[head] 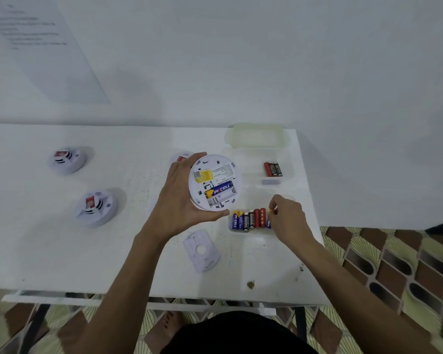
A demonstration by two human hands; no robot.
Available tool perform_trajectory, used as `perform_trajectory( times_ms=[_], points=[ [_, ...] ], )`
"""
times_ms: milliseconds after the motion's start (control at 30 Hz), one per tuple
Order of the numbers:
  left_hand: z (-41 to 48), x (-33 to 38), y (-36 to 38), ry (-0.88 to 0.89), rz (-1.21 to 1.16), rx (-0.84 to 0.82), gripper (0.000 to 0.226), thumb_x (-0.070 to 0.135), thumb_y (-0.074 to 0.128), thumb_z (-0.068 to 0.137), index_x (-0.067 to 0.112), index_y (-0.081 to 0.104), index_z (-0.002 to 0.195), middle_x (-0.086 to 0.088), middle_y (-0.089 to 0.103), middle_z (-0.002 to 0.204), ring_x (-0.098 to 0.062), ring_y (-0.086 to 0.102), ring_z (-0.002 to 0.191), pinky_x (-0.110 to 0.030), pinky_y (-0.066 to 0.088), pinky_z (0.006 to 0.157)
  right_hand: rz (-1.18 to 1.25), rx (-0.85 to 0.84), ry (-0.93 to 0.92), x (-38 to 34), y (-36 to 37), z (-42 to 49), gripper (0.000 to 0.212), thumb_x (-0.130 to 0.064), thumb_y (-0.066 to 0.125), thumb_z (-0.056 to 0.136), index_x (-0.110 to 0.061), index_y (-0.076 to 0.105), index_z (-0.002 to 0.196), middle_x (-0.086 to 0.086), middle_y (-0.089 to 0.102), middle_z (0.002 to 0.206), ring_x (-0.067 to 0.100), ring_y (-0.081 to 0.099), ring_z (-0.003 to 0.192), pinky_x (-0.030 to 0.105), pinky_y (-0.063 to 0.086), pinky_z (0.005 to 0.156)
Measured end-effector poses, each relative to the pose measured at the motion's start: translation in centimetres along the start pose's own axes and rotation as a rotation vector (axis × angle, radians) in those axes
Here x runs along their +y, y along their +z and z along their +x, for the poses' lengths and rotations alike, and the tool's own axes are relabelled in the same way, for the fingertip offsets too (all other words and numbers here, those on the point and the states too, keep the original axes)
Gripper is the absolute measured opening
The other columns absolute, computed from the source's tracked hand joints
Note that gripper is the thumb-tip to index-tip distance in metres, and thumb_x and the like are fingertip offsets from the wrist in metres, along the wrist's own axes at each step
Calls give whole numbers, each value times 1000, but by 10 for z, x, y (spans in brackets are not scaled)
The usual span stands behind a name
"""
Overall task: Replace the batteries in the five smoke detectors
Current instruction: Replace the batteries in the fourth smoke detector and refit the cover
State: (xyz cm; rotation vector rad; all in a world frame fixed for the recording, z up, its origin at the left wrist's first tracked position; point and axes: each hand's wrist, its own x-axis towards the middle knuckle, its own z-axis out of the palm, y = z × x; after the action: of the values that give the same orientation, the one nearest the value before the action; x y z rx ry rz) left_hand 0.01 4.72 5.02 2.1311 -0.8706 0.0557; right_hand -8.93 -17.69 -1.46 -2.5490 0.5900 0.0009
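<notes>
Head view: left hand (179, 198) grips round white plastic smoke detector (215, 182), back up, centre frame above white worktop (62, 251). One blue-and-yellow battery (219, 190) sits in its bay; the slot beside it looks empty. Right hand (287, 215) pinches another blue-and-yellow cell (268, 222) at the right end of the battery row (251, 219). Detached white cover plate (202, 250) lies below. Upper-left detector (67, 159) and lower-left detector (95, 206) stand apart; whether they are serviced, cannot tell. Judged: this unit half done.
</notes>
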Motion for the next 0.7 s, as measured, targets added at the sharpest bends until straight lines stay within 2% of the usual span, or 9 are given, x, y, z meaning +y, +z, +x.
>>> perform_trajectory(
  times_ms=[133,200,267,333,433,500,600,633,700],
  points=[
    [-8,4,-2,-27,12,29,97,58,79,55,19,40,134,2,47,131,-19,44,121,-44,42,101,75,-20,27,4,-5,1,14,-6,54,94,-6,65,103,11,65,105,22,59,88,26,45,69],
    [-8,3,-3,-33,1,23,98,61,78,54,19,39,134,1,47,132,-20,43,123,-44,41,102,115,13,14,3,-14,-2,13,-7,54,95,-7,66,101,9,68,101,20,61,86,26,48,72],
    [-6,0,-5,-31,-3,12,99,64,77,54,18,40,134,-1,48,131,-23,44,124,-48,41,101,200,72,-35,-5,-25,-7,10,-9,56,95,-11,65,94,3,69,92,16,63,79,16,46,68],
    [-7,-1,-6,-27,3,9,99,62,77,55,17,40,134,-2,48,132,-24,44,124,-48,41,102,329,126,-144,-22,-37,-15,9,-10,60,93,-16,64,88,-4,67,85,6,63,76,6,45,64],
    [-10,0,-8,-28,-1,3,101,61,78,54,19,37,136,0,45,134,-19,41,126,-37,38,105,438,136,-406,-54,-49,-28,5,-11,65,90,-15,66,92,-5,65,89,6,62,78,12,50,69],
    [-10,2,-12,-15,-11,1,98,64,75,55,27,34,135,8,43,134,-8,39,126,-23,34,105,349,152,-593,-70,-50,-32,6,-16,67,89,-15,67,95,-4,60,93,5,56,79,17,49,69],
    [-11,3,-21,9,-23,40,88,67,73,55,51,27,128,36,36,128,12,38,119,-5,29,98,168,303,-740,-84,-53,-30,11,-24,67,89,-16,70,96,0,52,91,10,43,83,21,37,69],
    [-13,2,-24,0,-23,43,89,66,74,53,53,26,128,38,34,128,10,39,119,-6,29,98,117,357,-781,-87,-55,-29,12,-25,68,88,-16,71,96,2,52,91,11,39,83,21,32,71],
    [-16,1,-27,-5,-29,27,96,62,78,52,48,27,132,28,37,131,1,41,122,-12,33,100,87,359,-868,-97,-57,-29,12,-22,71,86,-15,72,96,4,54,90,13,39,82,21,31,73]
  ],
)
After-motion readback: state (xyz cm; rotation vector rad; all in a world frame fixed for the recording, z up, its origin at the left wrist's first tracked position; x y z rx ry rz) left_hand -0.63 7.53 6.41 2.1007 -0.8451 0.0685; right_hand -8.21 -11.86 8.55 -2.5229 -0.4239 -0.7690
